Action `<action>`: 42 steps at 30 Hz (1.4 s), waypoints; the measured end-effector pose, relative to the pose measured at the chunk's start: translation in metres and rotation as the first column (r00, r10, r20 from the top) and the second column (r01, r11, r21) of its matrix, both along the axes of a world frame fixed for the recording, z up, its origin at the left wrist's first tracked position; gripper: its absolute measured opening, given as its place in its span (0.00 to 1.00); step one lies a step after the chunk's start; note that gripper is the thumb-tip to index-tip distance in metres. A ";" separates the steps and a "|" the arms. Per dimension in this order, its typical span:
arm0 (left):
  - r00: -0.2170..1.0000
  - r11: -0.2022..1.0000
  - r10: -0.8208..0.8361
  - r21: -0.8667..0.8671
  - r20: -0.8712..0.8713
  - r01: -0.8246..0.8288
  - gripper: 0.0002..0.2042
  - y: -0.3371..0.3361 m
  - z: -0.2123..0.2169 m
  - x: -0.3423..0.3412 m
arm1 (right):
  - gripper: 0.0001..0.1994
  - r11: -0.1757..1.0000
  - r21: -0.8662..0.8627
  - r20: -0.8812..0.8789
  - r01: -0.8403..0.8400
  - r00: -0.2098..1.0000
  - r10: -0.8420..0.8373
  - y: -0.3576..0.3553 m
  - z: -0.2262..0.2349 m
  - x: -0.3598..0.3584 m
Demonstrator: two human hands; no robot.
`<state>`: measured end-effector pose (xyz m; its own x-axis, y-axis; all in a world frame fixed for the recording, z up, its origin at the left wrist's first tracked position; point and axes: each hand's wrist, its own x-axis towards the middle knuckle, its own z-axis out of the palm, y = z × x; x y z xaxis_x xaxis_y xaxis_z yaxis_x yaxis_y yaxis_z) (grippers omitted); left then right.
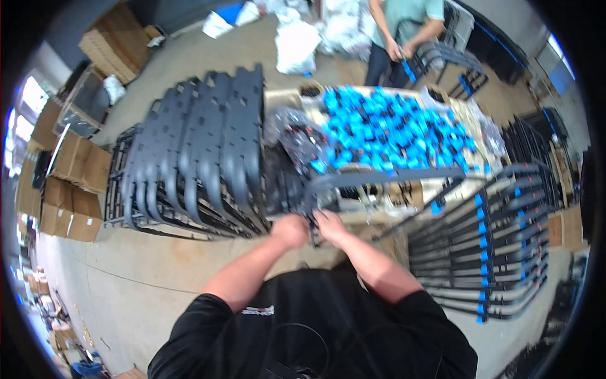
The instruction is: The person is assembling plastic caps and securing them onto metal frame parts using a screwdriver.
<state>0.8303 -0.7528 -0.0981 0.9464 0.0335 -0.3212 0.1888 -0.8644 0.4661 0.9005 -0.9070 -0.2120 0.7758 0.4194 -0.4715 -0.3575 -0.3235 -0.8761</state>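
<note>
A curved black tubular frame (379,178) lies across the near side of the worktable, its bent end toward me. My left hand (291,231) is closed at the lower part of that bend. Close beside it, my right hand (328,225) also has its fingers closed around the same end of the frame. Whether a small part sits between the fingers is too small to tell. Just beyond the frame spreads a heap of bright blue pieces (391,129). A clear plastic bag (300,142) with dark parts lies left of the heap.
Large dark curved frames (202,139) stand stacked at my left. At my right is a stack of black tube frames (486,246) with blue pieces on them. Across the table another person (404,41) handles a frame. Cardboard boxes (79,155) stand far left; white sacks (297,47) lie behind.
</note>
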 end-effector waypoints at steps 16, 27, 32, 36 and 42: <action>0.958 0.955 0.268 -0.101 -0.102 -0.278 0.30 0.024 -0.027 -0.031 | 0.16 0.969 0.085 0.928 -0.231 0.372 0.008 -0.144 0.518 -0.009; 0.947 0.919 0.232 -0.269 -0.220 -0.288 0.23 0.030 -0.104 -0.106 | 0.16 0.985 0.144 0.938 -0.091 0.329 -0.106 -0.127 0.478 0.002; 0.888 0.874 0.288 -0.281 -0.357 -0.397 0.21 0.032 -0.131 -0.147 | 0.16 0.982 0.187 0.967 -0.022 0.178 -0.180 -0.126 0.484 0.017; 0.860 0.809 0.301 -0.367 -0.411 -0.459 0.20 0.039 -0.146 -0.153 | 0.16 0.980 0.185 0.970 0.069 0.145 -0.194 -0.145 0.480 0.007; 0.844 0.796 0.370 -0.335 -0.388 -0.503 0.14 0.054 -0.167 -0.154 | 0.17 0.960 0.144 0.965 0.241 0.179 -0.190 -0.187 0.476 -0.027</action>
